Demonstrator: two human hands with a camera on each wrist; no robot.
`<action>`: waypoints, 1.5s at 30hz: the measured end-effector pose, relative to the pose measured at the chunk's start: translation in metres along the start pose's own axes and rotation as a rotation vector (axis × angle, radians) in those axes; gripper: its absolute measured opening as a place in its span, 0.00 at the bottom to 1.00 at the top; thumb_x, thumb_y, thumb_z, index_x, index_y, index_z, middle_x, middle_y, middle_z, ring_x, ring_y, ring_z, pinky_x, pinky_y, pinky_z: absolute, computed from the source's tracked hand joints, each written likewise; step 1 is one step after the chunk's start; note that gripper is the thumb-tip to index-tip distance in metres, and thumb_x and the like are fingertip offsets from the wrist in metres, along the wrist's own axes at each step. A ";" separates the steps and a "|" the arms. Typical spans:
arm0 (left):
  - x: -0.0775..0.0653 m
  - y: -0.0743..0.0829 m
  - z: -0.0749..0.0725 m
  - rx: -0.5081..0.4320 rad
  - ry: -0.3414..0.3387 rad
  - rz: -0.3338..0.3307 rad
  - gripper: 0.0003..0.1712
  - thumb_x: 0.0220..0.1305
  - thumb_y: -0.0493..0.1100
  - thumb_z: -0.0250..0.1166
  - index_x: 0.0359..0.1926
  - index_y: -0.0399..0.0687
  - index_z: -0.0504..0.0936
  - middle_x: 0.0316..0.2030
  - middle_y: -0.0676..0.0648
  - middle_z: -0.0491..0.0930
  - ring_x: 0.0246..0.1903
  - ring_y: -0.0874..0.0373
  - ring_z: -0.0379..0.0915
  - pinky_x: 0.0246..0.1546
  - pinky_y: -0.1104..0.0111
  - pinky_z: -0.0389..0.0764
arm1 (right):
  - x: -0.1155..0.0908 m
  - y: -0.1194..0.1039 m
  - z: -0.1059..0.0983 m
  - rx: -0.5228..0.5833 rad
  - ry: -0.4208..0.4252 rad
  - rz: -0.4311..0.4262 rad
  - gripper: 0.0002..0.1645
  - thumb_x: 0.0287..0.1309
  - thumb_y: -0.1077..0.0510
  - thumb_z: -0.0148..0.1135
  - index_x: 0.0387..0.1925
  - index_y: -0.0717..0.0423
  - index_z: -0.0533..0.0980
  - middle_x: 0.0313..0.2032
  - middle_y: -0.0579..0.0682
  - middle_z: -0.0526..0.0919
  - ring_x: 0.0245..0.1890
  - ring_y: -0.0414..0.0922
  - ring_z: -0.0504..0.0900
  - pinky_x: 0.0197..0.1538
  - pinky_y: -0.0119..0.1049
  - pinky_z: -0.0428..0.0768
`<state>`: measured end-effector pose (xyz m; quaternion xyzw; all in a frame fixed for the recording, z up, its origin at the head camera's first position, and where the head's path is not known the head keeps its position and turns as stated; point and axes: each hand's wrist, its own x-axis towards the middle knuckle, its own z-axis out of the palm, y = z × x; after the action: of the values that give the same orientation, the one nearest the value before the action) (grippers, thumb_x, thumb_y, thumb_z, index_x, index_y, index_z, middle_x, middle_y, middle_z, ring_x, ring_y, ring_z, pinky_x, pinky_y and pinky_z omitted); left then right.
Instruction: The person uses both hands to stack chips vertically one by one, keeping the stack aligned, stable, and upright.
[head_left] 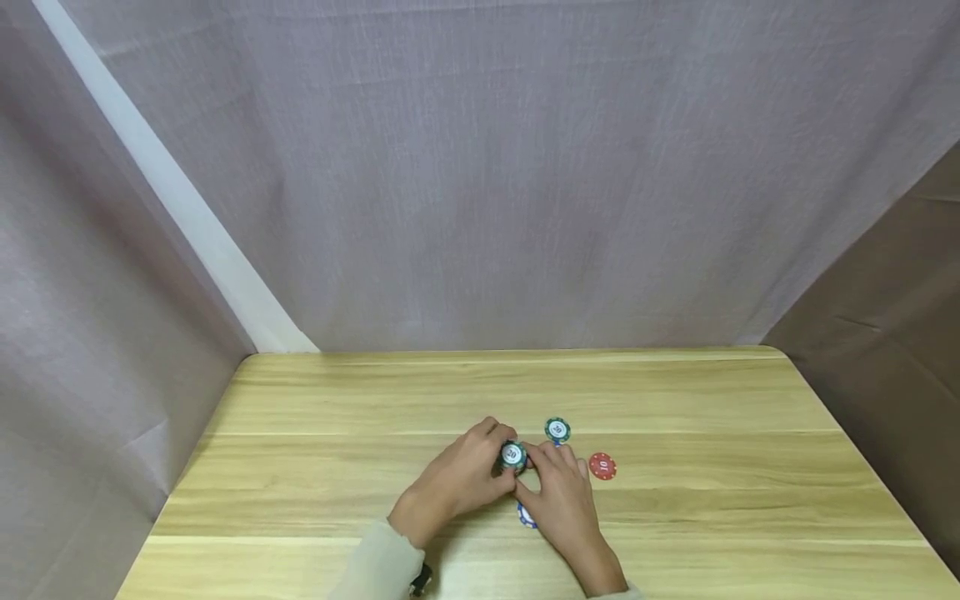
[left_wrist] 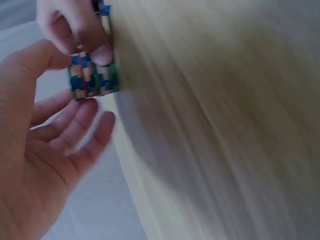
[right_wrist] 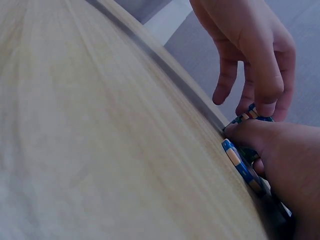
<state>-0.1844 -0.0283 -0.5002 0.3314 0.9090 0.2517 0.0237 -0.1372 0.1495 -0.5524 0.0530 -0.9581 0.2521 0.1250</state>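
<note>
A short stack of poker chips (head_left: 513, 455), topped by a green one marked 20, stands between the two hands. My left hand (head_left: 468, 471) holds it from the left with thumb and fingers; in the left wrist view the stack's sides (left_wrist: 92, 75) show blue, red and green edges. From the right, my right hand (head_left: 566, 500) grips the same stack between thumb and fingers. A blue-and-white chip (head_left: 527, 518) lies partly hidden under the right hand. Beyond that hand lies another green chip (head_left: 557, 429), with a bit of blue showing at its near edge.
To the right of the right hand, a red chip (head_left: 603, 466) marked 10 lies flat on the wooden table (head_left: 337, 400). Grey cloth (head_left: 480, 183) hangs behind the table's far edge, and brown cloth (head_left: 900, 317) is on the right.
</note>
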 end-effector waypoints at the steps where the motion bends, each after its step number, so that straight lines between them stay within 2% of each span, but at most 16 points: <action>1: -0.001 0.000 -0.001 -0.014 -0.005 -0.021 0.27 0.65 0.45 0.71 0.63 0.41 0.80 0.53 0.48 0.81 0.49 0.61 0.78 0.54 0.69 0.83 | 0.000 0.000 0.000 -0.003 0.000 0.000 0.30 0.54 0.46 0.80 0.57 0.52 0.84 0.38 0.37 0.78 0.41 0.39 0.67 0.43 0.38 0.62; 6: -0.006 0.005 -0.005 -0.066 -0.001 -0.110 0.35 0.64 0.43 0.74 0.69 0.37 0.75 0.56 0.43 0.81 0.57 0.52 0.80 0.61 0.59 0.82 | -0.001 -0.001 -0.001 -0.007 0.011 -0.003 0.30 0.55 0.46 0.81 0.57 0.51 0.84 0.39 0.38 0.79 0.41 0.40 0.69 0.43 0.38 0.62; 12: -0.011 0.011 -0.004 -0.116 0.051 -0.220 0.31 0.64 0.39 0.75 0.66 0.36 0.78 0.57 0.39 0.81 0.60 0.43 0.79 0.60 0.53 0.83 | 0.001 -0.003 -0.004 0.001 0.013 -0.007 0.30 0.54 0.44 0.81 0.57 0.51 0.84 0.39 0.39 0.80 0.42 0.40 0.70 0.44 0.38 0.62; 15: -0.012 0.012 0.000 -0.124 0.081 -0.277 0.30 0.61 0.37 0.75 0.64 0.37 0.80 0.56 0.39 0.82 0.60 0.42 0.79 0.59 0.51 0.83 | 0.003 -0.005 -0.005 0.015 0.018 -0.013 0.29 0.55 0.48 0.79 0.57 0.52 0.84 0.39 0.39 0.80 0.42 0.41 0.70 0.45 0.38 0.63; 17: -0.014 0.011 0.004 -0.142 0.102 -0.293 0.29 0.58 0.36 0.77 0.61 0.36 0.82 0.54 0.39 0.83 0.58 0.42 0.79 0.59 0.50 0.83 | 0.004 -0.006 -0.005 0.027 0.027 -0.015 0.27 0.54 0.52 0.77 0.56 0.54 0.84 0.39 0.39 0.80 0.42 0.41 0.70 0.45 0.39 0.64; 22: -0.021 0.004 0.017 -0.226 0.157 -0.276 0.29 0.56 0.38 0.80 0.59 0.38 0.83 0.51 0.44 0.85 0.55 0.46 0.79 0.61 0.50 0.80 | 0.000 -0.007 -0.002 0.049 0.046 -0.005 0.24 0.52 0.60 0.71 0.54 0.56 0.85 0.38 0.39 0.82 0.43 0.42 0.73 0.45 0.39 0.65; 29: -0.026 0.000 0.039 -0.345 0.228 -0.259 0.29 0.58 0.41 0.79 0.61 0.47 0.84 0.53 0.51 0.84 0.51 0.56 0.77 0.59 0.51 0.76 | -0.004 0.000 -0.006 0.043 0.064 0.002 0.21 0.56 0.62 0.71 0.53 0.55 0.86 0.39 0.40 0.84 0.43 0.41 0.74 0.43 0.38 0.65; 33: -0.024 0.006 0.046 -0.332 0.265 -0.260 0.28 0.57 0.43 0.80 0.60 0.50 0.85 0.52 0.54 0.85 0.49 0.59 0.77 0.57 0.53 0.74 | -0.007 0.004 -0.009 0.031 0.084 -0.006 0.20 0.57 0.63 0.71 0.53 0.55 0.86 0.39 0.41 0.85 0.43 0.41 0.74 0.43 0.38 0.66; 39: -0.023 0.019 0.047 -0.311 0.281 -0.295 0.26 0.55 0.45 0.82 0.56 0.51 0.88 0.46 0.55 0.85 0.49 0.57 0.77 0.55 0.54 0.76 | -0.015 0.006 -0.012 0.038 0.108 -0.004 0.17 0.60 0.64 0.70 0.51 0.53 0.86 0.42 0.42 0.87 0.42 0.41 0.76 0.42 0.37 0.66; 42: -0.020 0.022 0.046 -0.292 0.288 -0.293 0.27 0.54 0.45 0.83 0.55 0.49 0.88 0.46 0.54 0.86 0.49 0.56 0.77 0.54 0.54 0.77 | -0.015 0.006 -0.016 0.072 0.124 0.004 0.17 0.61 0.65 0.69 0.51 0.52 0.86 0.41 0.41 0.88 0.43 0.41 0.77 0.42 0.38 0.67; 45: -0.018 0.023 0.045 -0.291 0.288 -0.286 0.27 0.53 0.45 0.83 0.55 0.48 0.88 0.46 0.53 0.86 0.49 0.55 0.78 0.55 0.53 0.77 | -0.015 0.008 -0.018 0.152 0.148 0.038 0.18 0.61 0.67 0.68 0.51 0.52 0.86 0.41 0.40 0.87 0.44 0.40 0.78 0.45 0.39 0.70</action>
<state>-0.1474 -0.0044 -0.5311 0.1533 0.8948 0.4188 -0.0231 -0.1205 0.1659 -0.5448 0.0252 -0.9253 0.3296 0.1860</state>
